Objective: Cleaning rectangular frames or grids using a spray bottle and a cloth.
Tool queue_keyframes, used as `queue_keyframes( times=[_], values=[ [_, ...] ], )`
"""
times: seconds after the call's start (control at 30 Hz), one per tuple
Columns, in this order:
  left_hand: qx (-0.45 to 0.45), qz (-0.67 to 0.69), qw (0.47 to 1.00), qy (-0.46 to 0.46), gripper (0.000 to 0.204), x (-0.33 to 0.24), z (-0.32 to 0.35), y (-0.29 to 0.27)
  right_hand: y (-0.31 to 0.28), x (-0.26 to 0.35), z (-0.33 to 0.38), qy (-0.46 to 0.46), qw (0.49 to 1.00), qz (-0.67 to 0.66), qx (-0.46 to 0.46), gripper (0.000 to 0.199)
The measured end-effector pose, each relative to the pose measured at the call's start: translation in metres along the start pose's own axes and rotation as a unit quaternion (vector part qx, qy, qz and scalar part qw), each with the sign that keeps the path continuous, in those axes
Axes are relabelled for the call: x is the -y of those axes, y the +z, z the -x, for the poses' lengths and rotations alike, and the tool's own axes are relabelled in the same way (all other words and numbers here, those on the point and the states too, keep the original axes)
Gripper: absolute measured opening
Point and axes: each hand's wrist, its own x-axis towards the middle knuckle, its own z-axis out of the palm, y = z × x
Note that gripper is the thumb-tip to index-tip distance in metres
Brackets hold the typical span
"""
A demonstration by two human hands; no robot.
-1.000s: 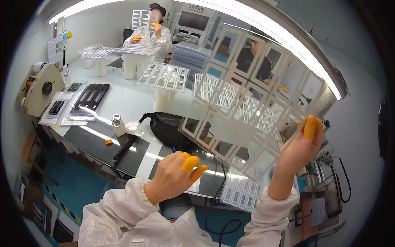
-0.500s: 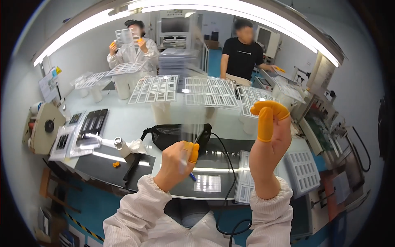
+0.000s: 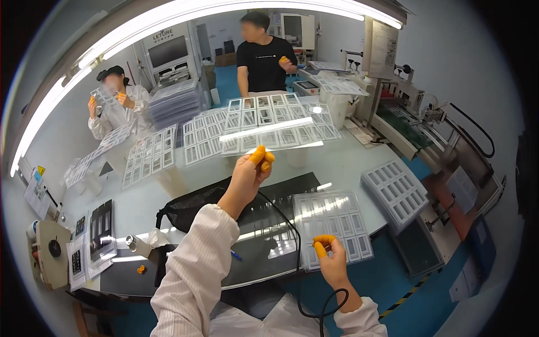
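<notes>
The left hand is pinching a clear gridded sheet by its near edge, holding it level in mid-air at centre frame, above the tabletop. The right hand, lower right of centre, is closing its grip on the near edge of a second sheet lying flat. Judging by this, one sheet is lifted and one is waiting. Further sheets are lying at the right and left. Two other people are standing at the top of the frame.

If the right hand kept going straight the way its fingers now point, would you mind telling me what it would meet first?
Most likely the clear sheet of small frames lying on the table just beyond the right hand; its orange-capped fingertips already overlap the near edge, though depth is unclear.
</notes>
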Motion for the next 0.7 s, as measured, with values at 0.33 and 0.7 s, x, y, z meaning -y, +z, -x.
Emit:
queue_keyframes(
  times=[0.33, 0.7],
  values=[
    [-0.052, -0.010, 0.994, -0.091, 0.028, 0.061, -0.117, 0.035, -0.024, -0.032, 0.010, 0.051, 0.998, 0.019, 0.013, 0.012],
    [-0.158, 0.078, 0.958, -0.228, 0.031, 0.080, -0.120, 0.039, -0.023, -0.044, 0.008, 0.074, 0.996, -0.011, 0.055, 0.014]
  ],
)
